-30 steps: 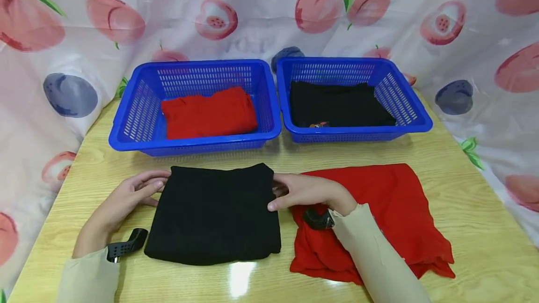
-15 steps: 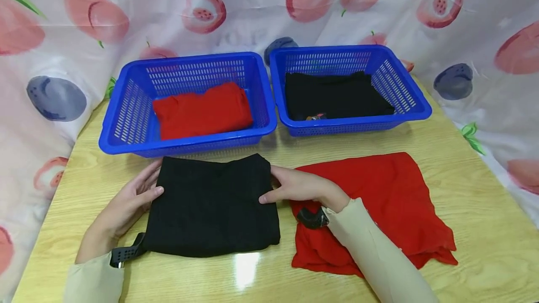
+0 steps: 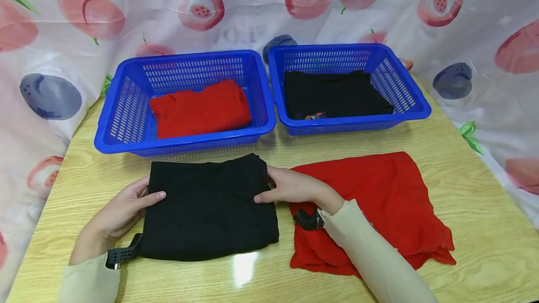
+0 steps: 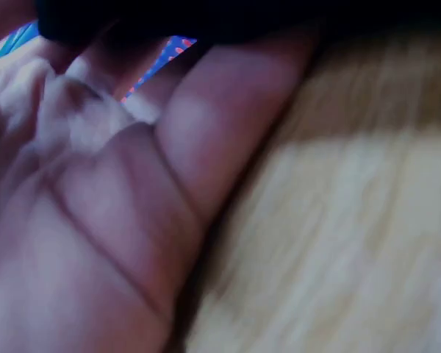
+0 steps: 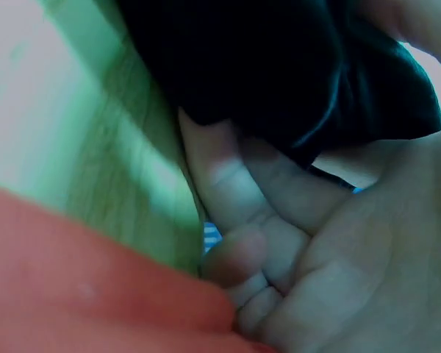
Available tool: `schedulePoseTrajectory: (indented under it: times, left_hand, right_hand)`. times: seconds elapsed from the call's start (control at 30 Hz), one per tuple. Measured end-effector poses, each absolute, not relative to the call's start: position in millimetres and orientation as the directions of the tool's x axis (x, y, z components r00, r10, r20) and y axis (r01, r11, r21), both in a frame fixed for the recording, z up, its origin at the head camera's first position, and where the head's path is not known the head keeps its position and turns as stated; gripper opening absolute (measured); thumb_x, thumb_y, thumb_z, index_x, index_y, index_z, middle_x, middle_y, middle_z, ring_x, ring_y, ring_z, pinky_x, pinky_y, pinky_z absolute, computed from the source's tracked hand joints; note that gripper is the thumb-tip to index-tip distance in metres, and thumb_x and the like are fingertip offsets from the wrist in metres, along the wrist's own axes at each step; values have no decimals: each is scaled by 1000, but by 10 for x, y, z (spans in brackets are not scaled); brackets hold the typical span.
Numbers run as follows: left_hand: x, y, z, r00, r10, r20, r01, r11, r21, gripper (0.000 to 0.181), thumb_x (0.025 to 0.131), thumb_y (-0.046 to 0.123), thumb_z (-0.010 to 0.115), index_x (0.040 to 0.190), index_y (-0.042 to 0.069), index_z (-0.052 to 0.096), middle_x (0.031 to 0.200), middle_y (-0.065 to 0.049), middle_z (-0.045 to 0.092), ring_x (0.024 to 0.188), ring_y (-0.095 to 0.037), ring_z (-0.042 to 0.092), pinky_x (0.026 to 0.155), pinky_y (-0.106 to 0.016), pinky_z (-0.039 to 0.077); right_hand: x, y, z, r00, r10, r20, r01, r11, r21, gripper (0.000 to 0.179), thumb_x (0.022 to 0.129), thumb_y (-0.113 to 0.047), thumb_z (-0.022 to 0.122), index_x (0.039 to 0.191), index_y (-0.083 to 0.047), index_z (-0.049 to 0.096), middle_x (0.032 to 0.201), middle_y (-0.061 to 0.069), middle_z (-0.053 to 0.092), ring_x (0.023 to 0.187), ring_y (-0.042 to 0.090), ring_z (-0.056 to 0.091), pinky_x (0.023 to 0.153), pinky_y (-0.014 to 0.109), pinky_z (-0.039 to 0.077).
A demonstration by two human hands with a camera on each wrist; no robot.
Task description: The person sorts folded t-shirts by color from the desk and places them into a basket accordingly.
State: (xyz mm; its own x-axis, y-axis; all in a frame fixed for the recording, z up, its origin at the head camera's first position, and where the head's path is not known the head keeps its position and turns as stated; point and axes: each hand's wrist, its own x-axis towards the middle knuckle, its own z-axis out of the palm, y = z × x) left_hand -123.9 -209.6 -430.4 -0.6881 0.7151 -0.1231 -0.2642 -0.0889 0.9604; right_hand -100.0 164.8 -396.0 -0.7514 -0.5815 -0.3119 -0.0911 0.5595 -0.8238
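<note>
A folded black garment [image 3: 210,209] lies on the wooden table in front of the person. At its left edge the left hand [image 3: 120,214] holds it, thumb on top and fingers tucked beneath; the left wrist view shows those fingers [image 4: 228,110] going under the dark cloth. The right hand [image 3: 294,186] grips the opposite edge, its thumb lying over the cloth. Seen from the right wrist, some fingers [image 5: 228,176] reach under the black fabric [image 5: 264,66] while others curl below. A folded red garment [image 3: 387,200] lies partly under the right forearm.
Two blue plastic baskets stand side by side behind the garments. The left basket [image 3: 181,146] contains folded red cloth [image 3: 202,111]; the right basket [image 3: 358,124] has folded black cloth [image 3: 332,92] with a small print. A fruit-patterned curtain [image 3: 244,8] hangs behind the table [image 3: 484,228].
The left hand has moved from beside the black garment's left edge to holding it, thumb now on top. The right thumb sits slightly further in over the cloth. The head view has shifted.
</note>
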Motion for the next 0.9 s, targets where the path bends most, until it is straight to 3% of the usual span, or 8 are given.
schedulePoseTrajectory:
  times: [0.17,0.3,0.57,0.7,0.9]
  left_hand:
    - [-1228,-2139,-4319,-622,782,-45,-339,-217,915,48,95,-7,23,140,8,22,129,-10,46,110,-26,52,83,-42,45]
    - [-1238,-2141,-4336,-605,795,-44,-398,-254,881,48,95,-7,20,140,8,19,130,-12,44,111,-28,51,85,-44,44]
    - [-1319,-2098,-4405,-585,801,125,-539,-499,678,47,97,1,8,143,9,6,141,-15,30,123,-28,37,96,-42,36]
    - [-1345,-2093,-4373,-611,787,82,-513,-474,716,44,98,5,10,143,6,9,138,-15,34,121,-28,40,93,-42,38]
    - [-1304,-2117,-4291,-754,649,-101,-342,-257,904,49,99,7,24,142,1,2,122,-11,53,106,-24,54,81,-40,47]
  right_hand:
    - [-984,1623,-3958,-750,-574,-328,-96,586,-804,62,78,-45,62,128,-21,34,116,-11,48,103,6,47,90,28,38]
    - [-999,1614,-3976,-748,-584,-315,-54,526,-849,65,79,-42,61,131,-20,30,121,-9,44,108,7,44,94,31,35]
    - [-1057,1658,-4088,-769,-561,-307,230,205,-951,50,86,-16,50,131,-15,27,125,3,42,109,19,44,94,35,37]
    - [-1089,1675,-4100,-766,-568,-301,329,56,-943,48,86,-7,43,131,-11,24,126,9,38,106,23,46,89,37,43]
    - [-1087,1667,-4102,-775,-561,-291,380,-45,-924,46,87,-2,37,131,-9,25,128,10,38,107,23,46,90,38,42]
